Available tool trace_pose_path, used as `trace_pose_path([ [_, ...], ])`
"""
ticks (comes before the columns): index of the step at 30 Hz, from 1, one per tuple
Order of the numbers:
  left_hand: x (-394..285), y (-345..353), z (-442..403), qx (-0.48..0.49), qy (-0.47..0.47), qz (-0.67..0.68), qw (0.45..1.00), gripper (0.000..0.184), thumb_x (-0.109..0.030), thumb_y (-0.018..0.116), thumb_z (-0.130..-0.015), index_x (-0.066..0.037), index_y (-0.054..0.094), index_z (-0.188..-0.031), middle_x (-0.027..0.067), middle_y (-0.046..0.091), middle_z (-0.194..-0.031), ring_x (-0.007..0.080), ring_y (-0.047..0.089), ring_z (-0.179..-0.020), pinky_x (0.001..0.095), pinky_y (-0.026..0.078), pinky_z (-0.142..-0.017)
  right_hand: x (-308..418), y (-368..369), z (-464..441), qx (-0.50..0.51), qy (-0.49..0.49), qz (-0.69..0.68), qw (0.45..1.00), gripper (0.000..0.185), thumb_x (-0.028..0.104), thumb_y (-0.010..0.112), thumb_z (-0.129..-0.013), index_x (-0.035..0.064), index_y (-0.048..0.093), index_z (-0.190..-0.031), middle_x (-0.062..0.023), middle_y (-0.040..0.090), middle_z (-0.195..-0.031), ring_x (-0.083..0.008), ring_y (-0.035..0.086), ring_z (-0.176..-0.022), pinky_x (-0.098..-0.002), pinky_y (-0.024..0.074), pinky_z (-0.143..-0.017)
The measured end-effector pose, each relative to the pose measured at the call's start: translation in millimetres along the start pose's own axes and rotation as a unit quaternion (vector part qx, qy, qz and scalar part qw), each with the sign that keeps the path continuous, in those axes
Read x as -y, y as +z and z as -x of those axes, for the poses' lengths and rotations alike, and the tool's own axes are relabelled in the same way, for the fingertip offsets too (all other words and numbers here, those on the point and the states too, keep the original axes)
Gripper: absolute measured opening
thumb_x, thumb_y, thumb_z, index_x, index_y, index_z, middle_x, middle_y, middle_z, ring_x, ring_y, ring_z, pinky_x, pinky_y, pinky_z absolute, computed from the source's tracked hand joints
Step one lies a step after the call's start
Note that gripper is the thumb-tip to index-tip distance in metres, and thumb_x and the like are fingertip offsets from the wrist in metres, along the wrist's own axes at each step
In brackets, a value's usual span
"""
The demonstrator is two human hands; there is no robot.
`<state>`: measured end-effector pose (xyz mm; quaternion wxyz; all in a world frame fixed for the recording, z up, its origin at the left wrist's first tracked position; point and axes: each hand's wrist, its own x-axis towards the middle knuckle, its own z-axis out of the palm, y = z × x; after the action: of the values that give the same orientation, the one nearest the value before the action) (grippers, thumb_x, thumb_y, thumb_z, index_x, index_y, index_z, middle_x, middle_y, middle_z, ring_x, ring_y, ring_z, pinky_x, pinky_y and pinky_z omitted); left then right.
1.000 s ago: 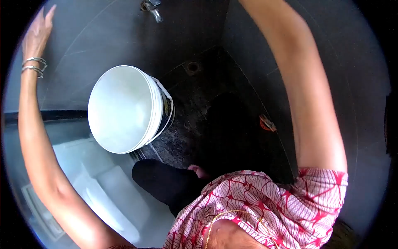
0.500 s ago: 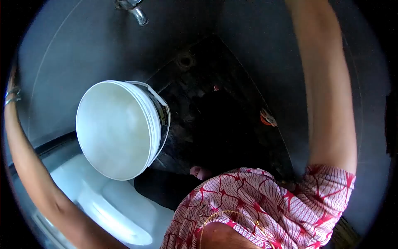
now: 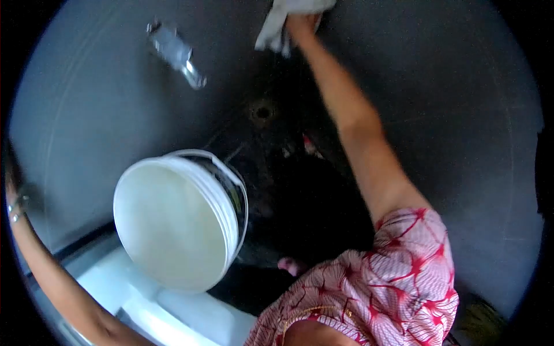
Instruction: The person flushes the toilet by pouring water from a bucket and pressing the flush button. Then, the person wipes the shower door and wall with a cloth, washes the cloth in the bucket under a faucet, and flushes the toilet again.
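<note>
Clasping white cloth (image 3: 274,24): right grip (image 3: 303,22)

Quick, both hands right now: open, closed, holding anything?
Left hand: dim at the picture's edge; cannot tell.
Right hand: holding a pale cloth; fingers mostly hidden.

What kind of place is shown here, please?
Probably a bathroom or other washing area. A metal tap is fixed to the dark wall, a round drain is set in the floor, and a large white bucket is in front of them.
</note>
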<state>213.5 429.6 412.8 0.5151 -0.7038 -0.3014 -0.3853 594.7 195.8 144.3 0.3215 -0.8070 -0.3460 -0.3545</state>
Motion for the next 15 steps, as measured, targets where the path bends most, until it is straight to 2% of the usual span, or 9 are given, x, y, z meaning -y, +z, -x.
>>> trace_pose_path([
  [2, 2, -1, 5, -0.001, -0.010, -0.011, 1.000, 0.067, -0.061, 0.027, -0.080, -0.012, 0.030, -0.125, 0.0233, 0.032, -0.118, 0.0377, 0.035, -0.107, 0.0474, 0.029, -0.088, 7, 18, 48, 0.057, 0.184, -0.158, 0.968, 0.052, 0.027, 0.046, -0.082, 0.0048, 0.029, -0.126, -0.0175, 0.032, -0.128, -0.0326, 0.027, -0.119, -0.0395, 0.0215, -0.099],
  [4, 2, -1, 9, 0.004, -0.018, -0.016, 1.000, 0.066, -0.061, 0.028, -0.080, -0.012, 0.032, -0.125, 0.0225, 0.034, -0.116, 0.0369, 0.037, -0.106, 0.0466, 0.030, -0.088, 12, 27, 68, 0.031, 0.243, -0.193, 0.950, 0.057, 0.022, 0.045, -0.083, 0.0032, 0.019, -0.131, -0.0154, 0.019, -0.136, -0.0299, 0.016, -0.126, -0.0353, 0.0092, -0.105],
  [7, 8, 13, 10, 0.029, -0.021, -0.021, 0.999, 0.065, -0.061, 0.029, -0.080, -0.013, 0.035, -0.123, 0.0214, 0.038, -0.113, 0.0356, 0.040, -0.104, 0.0454, 0.032, -0.087, 22, 40, 86, -0.021, 0.377, -0.257, 0.890, 0.055, 0.025, 0.042, -0.085, 0.0041, 0.020, -0.131, -0.0127, 0.020, -0.136, -0.0265, 0.018, -0.126, -0.0327, 0.0124, -0.104],
  [9, 11, 22, 8, 0.046, -0.021, -0.028, 0.998, 0.064, -0.060, 0.030, -0.080, -0.013, 0.037, -0.122, 0.0206, 0.041, -0.112, 0.0347, 0.042, -0.102, 0.0445, 0.033, -0.086, 14, 69, 108, 0.049, 0.458, -0.232, 0.857, 0.053, 0.030, 0.039, -0.087, 0.0046, 0.023, -0.131, -0.0106, 0.026, -0.133, -0.0237, 0.026, -0.122, -0.0305, 0.0207, -0.100],
  [11, 10, 30, 3, 0.061, -0.020, -0.033, 0.997, 0.063, -0.060, 0.030, -0.080, -0.013, 0.038, -0.122, 0.0199, 0.044, -0.110, 0.0339, 0.044, -0.101, 0.0437, 0.035, -0.086, 34, 86, 140, -0.153, 0.579, -0.440, 0.669, 0.049, 0.033, 0.038, -0.087, 0.0054, 0.030, -0.127, -0.0087, 0.038, -0.124, -0.0219, 0.037, -0.113, -0.0305, 0.0297, -0.095],
  [12, 10, 33, 0, 0.066, -0.020, -0.035, 0.997, 0.063, -0.060, 0.031, -0.080, -0.014, 0.039, -0.121, 0.0195, 0.045, -0.109, 0.0334, 0.046, -0.100, 0.0433, 0.035, -0.086, 47, 84, 154, -0.110, 0.634, -0.573, 0.508, 0.048, 0.039, 0.037, -0.087, 0.0070, 0.036, -0.122, -0.0070, 0.046, -0.115, -0.0219, 0.044, -0.103, -0.0314, 0.0343, -0.090],
  [13, 9, 37, -3, 0.071, -0.021, -0.038, 0.997, 0.063, -0.060, 0.031, -0.080, -0.014, 0.040, -0.121, 0.0191, 0.046, -0.108, 0.0330, 0.047, -0.099, 0.0429, 0.036, -0.085, 76, 58, 153, -0.007, 0.665, -0.542, 0.513, 0.050, 0.045, 0.034, -0.086, 0.0079, 0.039, -0.119, -0.0061, 0.048, -0.111, -0.0223, 0.046, -0.100, -0.0320, 0.0359, -0.088],
  [14, 8, 39, -6, 0.075, -0.020, -0.040, 0.996, 0.062, -0.060, 0.031, -0.080, -0.014, 0.041, -0.120, 0.0188, 0.048, -0.108, 0.0326, 0.048, -0.099, 0.0425, 0.037, -0.085, 74, 94, 193, -0.035, 0.612, -0.660, 0.435, 0.058, 0.054, 0.031, -0.084, 0.0089, 0.039, -0.120, -0.0074, 0.048, -0.113, -0.0251, 0.047, -0.099, -0.0340, 0.0361, -0.088],
  [15, 6, 41, -8, 0.081, -0.020, -0.040, 0.996, 0.062, -0.060, 0.032, -0.080, -0.014, 0.042, -0.120, 0.0184, 0.049, -0.107, 0.0322, 0.049, -0.098, 0.0421, 0.037, -0.085, 95, 95, 197, 0.058, 0.782, -0.505, 0.360, 0.076, 0.065, 0.028, -0.079, 0.0059, 0.031, -0.127, -0.0099, 0.042, -0.121, -0.0260, 0.043, -0.107, -0.0345, 0.0334, -0.090],
])
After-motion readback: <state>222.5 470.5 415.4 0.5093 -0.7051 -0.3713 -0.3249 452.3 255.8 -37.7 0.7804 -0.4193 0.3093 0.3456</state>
